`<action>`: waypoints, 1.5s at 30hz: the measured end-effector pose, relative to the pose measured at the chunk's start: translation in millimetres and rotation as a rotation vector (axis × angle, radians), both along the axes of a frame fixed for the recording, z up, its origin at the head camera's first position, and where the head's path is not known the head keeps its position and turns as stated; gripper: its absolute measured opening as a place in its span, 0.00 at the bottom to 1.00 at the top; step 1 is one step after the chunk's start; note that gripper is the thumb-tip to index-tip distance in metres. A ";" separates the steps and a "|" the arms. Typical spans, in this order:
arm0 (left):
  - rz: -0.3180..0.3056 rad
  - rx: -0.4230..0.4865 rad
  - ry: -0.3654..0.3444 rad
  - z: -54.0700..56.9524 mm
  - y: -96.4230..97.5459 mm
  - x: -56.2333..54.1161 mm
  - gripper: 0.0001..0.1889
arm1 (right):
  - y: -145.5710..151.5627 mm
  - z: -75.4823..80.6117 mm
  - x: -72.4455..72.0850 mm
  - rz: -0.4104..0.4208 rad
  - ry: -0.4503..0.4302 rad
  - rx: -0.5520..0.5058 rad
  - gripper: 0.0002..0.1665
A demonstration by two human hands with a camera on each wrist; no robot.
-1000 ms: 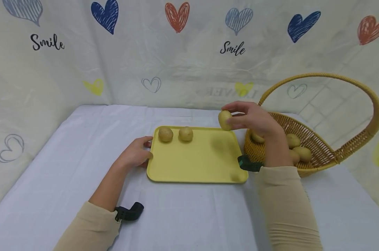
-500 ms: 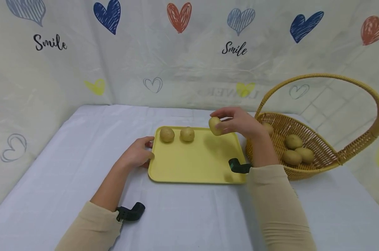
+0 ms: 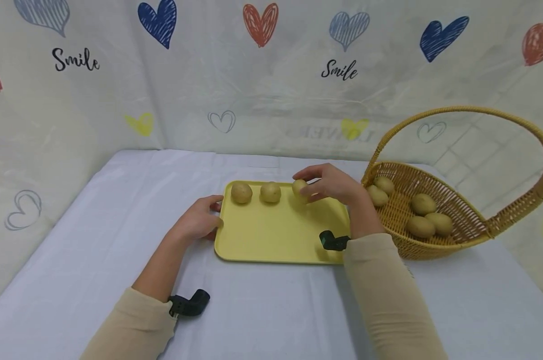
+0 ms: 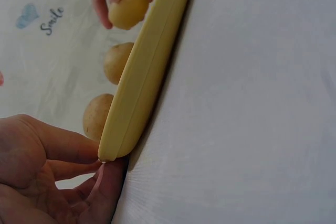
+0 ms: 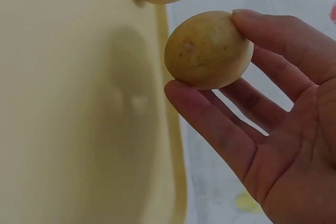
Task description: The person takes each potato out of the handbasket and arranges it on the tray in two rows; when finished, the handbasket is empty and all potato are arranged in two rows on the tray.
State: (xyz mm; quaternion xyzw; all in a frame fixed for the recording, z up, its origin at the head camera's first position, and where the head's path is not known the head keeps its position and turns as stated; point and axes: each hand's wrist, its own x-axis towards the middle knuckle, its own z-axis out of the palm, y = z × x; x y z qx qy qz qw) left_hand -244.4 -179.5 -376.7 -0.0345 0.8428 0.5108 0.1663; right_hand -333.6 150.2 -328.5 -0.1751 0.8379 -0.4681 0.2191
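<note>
Between thumb and fingers, my right hand (image 3: 332,185) pinches a potato (image 5: 210,51) just above the far side of the yellow tray (image 3: 271,235). In the right wrist view a gap and a shadow show between this potato and the tray. Two more potatoes, one at the far left corner (image 3: 242,193) and one beside it (image 3: 270,192), rest on the tray in a row. At the tray's left edge my left hand (image 3: 199,218) grips the rim, thumb on one side and fingers on the other, as the left wrist view shows.
A wicker basket (image 3: 460,244) with a tall arched handle stands right of the tray, close to my right forearm. Several potatoes (image 3: 421,227) lie in it. A white cloth (image 3: 271,310) covers the table, and a curtain printed with hearts (image 3: 271,75) hangs behind.
My right hand has carried the potato left and down from beside the basket to over the tray's far edge. My left hand stays on the rim.
</note>
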 end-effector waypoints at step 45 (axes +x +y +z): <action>0.002 0.004 -0.001 1.5 3.8 1.7 0.43 | -28.6 -14.9 -9.3 0.013 0.219 0.410 0.31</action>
